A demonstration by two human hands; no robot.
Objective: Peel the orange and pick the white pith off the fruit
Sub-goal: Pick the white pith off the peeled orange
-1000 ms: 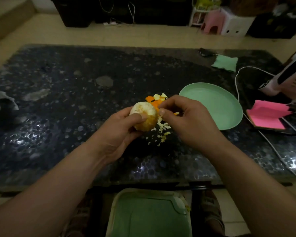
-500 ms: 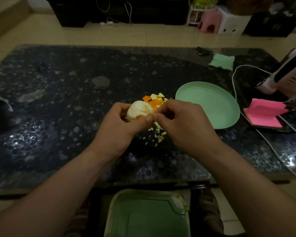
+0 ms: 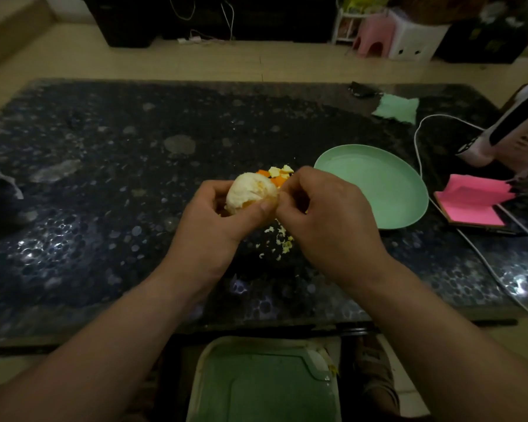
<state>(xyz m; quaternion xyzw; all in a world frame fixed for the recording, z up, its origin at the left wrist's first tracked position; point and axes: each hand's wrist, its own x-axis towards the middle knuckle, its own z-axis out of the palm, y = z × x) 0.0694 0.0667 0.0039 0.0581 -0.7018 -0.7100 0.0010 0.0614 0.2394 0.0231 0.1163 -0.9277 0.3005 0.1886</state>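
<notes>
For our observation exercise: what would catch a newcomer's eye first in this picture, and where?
The pale, mostly peeled orange stands out at the centre, gripped by the left hand while the right hand picks at its side. Next, the mint-green plate just right of the hands, and the bright pink notepad beyond it.

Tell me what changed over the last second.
The left hand turned the orange in its grip, so more of its white side now faces the camera. The right hand still pinches at its right edge. The plate and peel scraps stayed put.
</notes>
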